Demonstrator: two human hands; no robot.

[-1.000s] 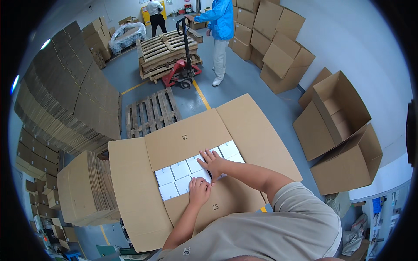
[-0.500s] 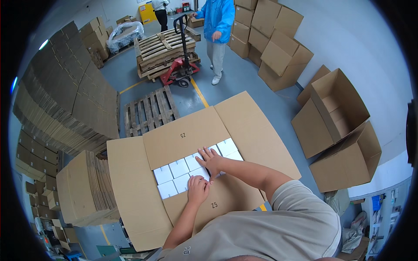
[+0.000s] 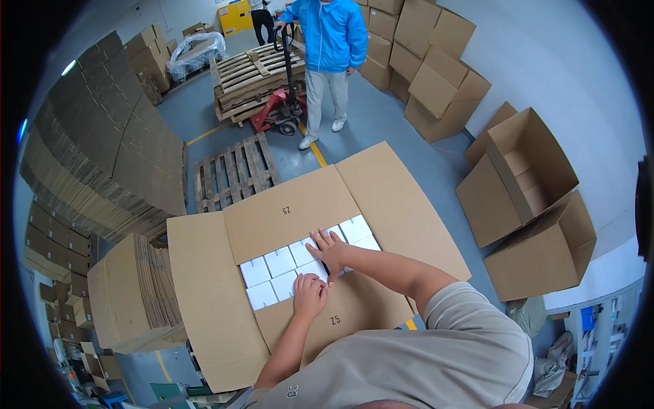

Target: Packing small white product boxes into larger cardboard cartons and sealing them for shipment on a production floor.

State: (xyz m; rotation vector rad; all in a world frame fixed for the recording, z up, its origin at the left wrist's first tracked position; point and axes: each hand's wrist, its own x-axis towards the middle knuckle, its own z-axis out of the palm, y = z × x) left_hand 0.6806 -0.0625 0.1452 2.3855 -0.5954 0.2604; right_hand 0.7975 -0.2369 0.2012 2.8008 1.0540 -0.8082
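A large brown carton (image 3: 286, 208) lies before me with its flaps folded outward, packed with rows of small white boxes (image 3: 279, 262). My right hand (image 3: 330, 255) rests on the boxes near the middle, its fingers spread. Just to the left and nearer to me, my left hand (image 3: 310, 295) lies with its fingers on the front row, by the near flap. Its fingertips are slightly bent and touch the white boxes. Neither hand grasps a box. Under the right palm a dark gap shows between boxes; the hands hide the boxes around it.
Flattened cartons (image 3: 136, 293) stand stacked at the left, with a taller stack (image 3: 102, 136) behind. Open empty cartons (image 3: 524, 177) line the right wall. Beyond the carton are a wooden pallet (image 3: 235, 174), a red pallet jack (image 3: 276, 112) with pallets, and a person in a blue jacket (image 3: 334, 37).
The person in the blue jacket has stepped toward me and now has a hand by the pallet jack's handle. My hands have hardly moved.
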